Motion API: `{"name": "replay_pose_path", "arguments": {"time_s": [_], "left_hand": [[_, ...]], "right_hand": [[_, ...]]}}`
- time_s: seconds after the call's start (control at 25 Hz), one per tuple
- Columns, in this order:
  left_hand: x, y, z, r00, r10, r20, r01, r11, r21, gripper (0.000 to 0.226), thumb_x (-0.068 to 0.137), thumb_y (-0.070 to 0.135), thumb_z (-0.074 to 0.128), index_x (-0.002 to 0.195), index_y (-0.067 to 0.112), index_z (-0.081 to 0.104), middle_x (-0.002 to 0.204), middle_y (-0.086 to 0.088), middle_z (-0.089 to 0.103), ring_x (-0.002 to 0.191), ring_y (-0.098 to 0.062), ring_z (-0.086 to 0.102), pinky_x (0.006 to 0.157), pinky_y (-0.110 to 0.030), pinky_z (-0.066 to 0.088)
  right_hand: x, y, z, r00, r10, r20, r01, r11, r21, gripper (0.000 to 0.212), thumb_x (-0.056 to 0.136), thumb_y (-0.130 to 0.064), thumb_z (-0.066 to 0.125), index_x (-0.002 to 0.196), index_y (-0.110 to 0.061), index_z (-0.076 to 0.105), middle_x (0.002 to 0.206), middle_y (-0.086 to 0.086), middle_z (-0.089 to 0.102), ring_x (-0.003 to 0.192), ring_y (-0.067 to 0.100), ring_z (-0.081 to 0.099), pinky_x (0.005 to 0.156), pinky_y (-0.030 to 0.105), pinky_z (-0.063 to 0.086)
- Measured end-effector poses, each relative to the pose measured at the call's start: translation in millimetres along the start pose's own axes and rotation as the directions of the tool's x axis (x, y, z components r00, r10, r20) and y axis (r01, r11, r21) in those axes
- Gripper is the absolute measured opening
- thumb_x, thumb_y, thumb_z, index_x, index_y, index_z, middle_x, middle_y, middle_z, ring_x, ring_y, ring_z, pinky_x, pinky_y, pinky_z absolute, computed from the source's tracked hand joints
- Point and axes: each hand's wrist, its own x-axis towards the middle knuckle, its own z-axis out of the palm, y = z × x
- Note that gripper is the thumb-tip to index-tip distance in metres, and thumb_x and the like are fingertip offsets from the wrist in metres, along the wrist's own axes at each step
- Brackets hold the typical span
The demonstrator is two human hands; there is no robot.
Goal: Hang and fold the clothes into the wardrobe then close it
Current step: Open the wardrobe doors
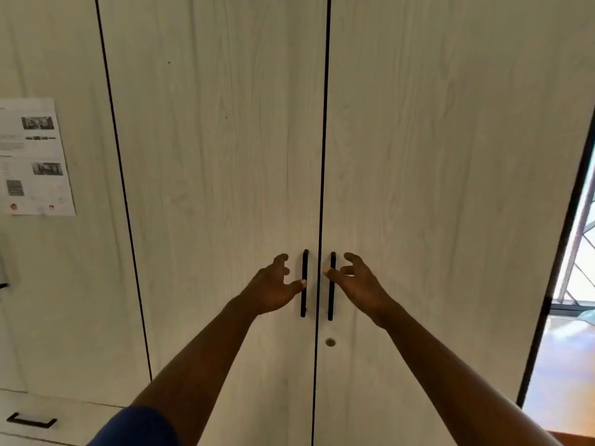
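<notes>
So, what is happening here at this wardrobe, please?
A person faces the wardrobe, its two doors shut. The left grip, a bare hand, is spread at the left handle, thumb by the bar; the right grip is likewise at the right handle. Neither curls round its handle. No clothes are in view.

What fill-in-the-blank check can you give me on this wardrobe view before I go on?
1. Both wardrobe doors are ____.
2. The left hand and right hand each reach for a black vertical ____.
3. The round lock sits on the ____ door.
4. The printed sheet hangs ____ of the doors.
Missing words: closed; handle; right; left.
</notes>
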Motion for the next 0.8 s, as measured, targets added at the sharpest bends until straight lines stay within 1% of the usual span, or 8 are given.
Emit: {"name": "replay_pose_path", "arguments": {"time_s": [0.16,0.32,0.4,0.48,0.56,0.64,0.72,0.8], "left_hand": [[11.0,-2.3,35.3,1.000,0.000,0.018,0.002,0.995,-0.105,0.079,0.102,0.029,0.063,0.164,0.017,0.015,0.164,-0.008,0.033,0.148,-0.026,0.039,0.117,-0.032,0.036],[34.9,-10.2,52.4,0.993,0.110,-0.050,-0.119,0.961,-0.248,0.074,0.102,0.008,0.057,0.163,0.024,0.018,0.152,0.004,0.046,0.138,-0.017,0.048,0.107,-0.025,0.040],[47.7,-19.8,64.3,0.992,0.075,-0.099,-0.100,0.957,-0.272,0.055,0.103,0.006,0.051,0.155,0.019,0.036,0.135,0.000,0.060,0.118,-0.019,0.063,0.101,-0.033,0.052],[58.3,-34.4,72.5,0.993,0.009,-0.121,-0.044,0.954,-0.296,0.030,0.105,0.007,0.047,0.131,0.016,0.057,0.116,-0.007,0.069,0.101,-0.024,0.068,0.092,-0.041,0.058],[64.8,-52.4,77.1,0.993,0.047,-0.110,-0.081,0.941,-0.329,0.020,0.104,0.006,0.050,0.110,0.018,0.064,0.101,-0.002,0.070,0.094,-0.022,0.068,0.086,-0.035,0.058],[67.1,-60.2,82.1,0.980,0.131,-0.148,-0.174,0.929,-0.327,0.015,0.101,0.005,0.056,0.102,0.018,0.062,0.093,0.002,0.067,0.089,-0.019,0.067,0.078,-0.024,0.053],[64.4,-62.0,92.8,0.977,0.158,-0.142,-0.195,0.931,-0.309,0.020,0.097,0.004,0.062,0.112,0.017,0.060,0.102,0.006,0.062,0.095,-0.014,0.063,0.081,-0.019,0.049],[57.7,-63.6,102.4,0.976,0.170,-0.134,-0.203,0.934,-0.293,0.042,0.090,0.002,0.069,0.126,0.015,0.054,0.115,0.006,0.056,0.105,-0.013,0.058,0.089,-0.027,0.053]], "right_hand": [[20.4,7.8,28.9,0.998,-0.028,-0.047,0.028,1.000,-0.014,0.083,0.094,-0.039,0.070,0.159,-0.026,0.020,0.161,0.010,0.033,0.146,0.027,0.038,0.113,0.038,0.037],[35.5,19.4,41.4,0.998,0.045,-0.036,-0.041,0.994,0.106,0.092,0.092,-0.027,0.072,0.161,-0.027,0.010,0.161,0.006,0.032,0.144,0.026,0.040,0.113,0.038,0.039],[37.4,26.1,45.3,0.995,0.036,-0.095,-0.035,0.999,0.012,0.094,0.089,-0.030,0.076,0.158,-0.026,0.014,0.153,0.006,0.043,0.136,0.025,0.048,0.108,0.035,0.045],[38.7,26.4,51.6,0.974,0.057,-0.220,-0.064,0.998,-0.023,0.080,0.089,-0.036,0.076,0.150,-0.026,0.024,0.130,0.005,0.059,0.114,0.021,0.062,0.088,0.027,0.051],[33.3,26.5,68.6,0.916,0.021,-0.400,-0.062,0.994,-0.090,0.070,0.086,-0.049,0.073,0.137,-0.029,0.029,0.112,0.000,0.062,0.095,0.018,0.065,0.074,0.027,0.055],[18.2,30.6,89.1,0.839,-0.038,-0.543,-0.093,0.973,-0.211,0.073,0.080,-0.062,0.070,0.132,-0.032,0.029,0.111,-0.004,0.062,0.091,0.017,0.066,0.075,0.037,0.060],[-3.3,36.6,108.5,0.758,-0.076,-0.648,-0.189,0.925,-0.330,0.077,0.080,-0.065,0.069,0.133,-0.030,0.027,0.109,-0.004,0.064,0.087,0.018,0.068,0.077,0.042,0.061],[-33.2,40.8,117.0,0.669,-0.110,-0.735,-0.267,0.887,-0.376,0.073,0.083,-0.059,0.072,0.131,-0.026,0.027,0.098,-0.001,0.067,0.078,0.018,0.068,0.076,0.043,0.061]]}}
